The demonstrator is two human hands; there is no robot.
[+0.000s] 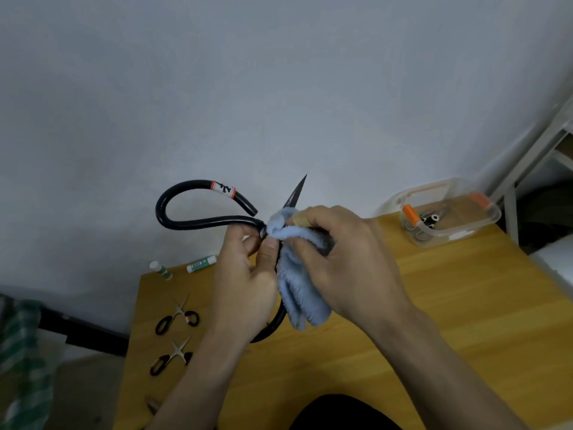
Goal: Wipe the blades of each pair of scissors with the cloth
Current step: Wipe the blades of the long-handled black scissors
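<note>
Both hands (248, 274) (344, 259), fluffy blue cloth (297, 290) around black loop-handled scissors (198, 212)

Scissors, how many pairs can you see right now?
3, maybe more: large black scissors held up in the hands, two small scissors on the table's left, upper pair and lower pair. The clear box may hide others.

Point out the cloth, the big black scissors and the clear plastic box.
cloth (297, 293), head view, hanging folds.
big black scissors (173, 197), head view, upper handle loop.
clear plastic box (493, 217), head view, right rim.
</note>
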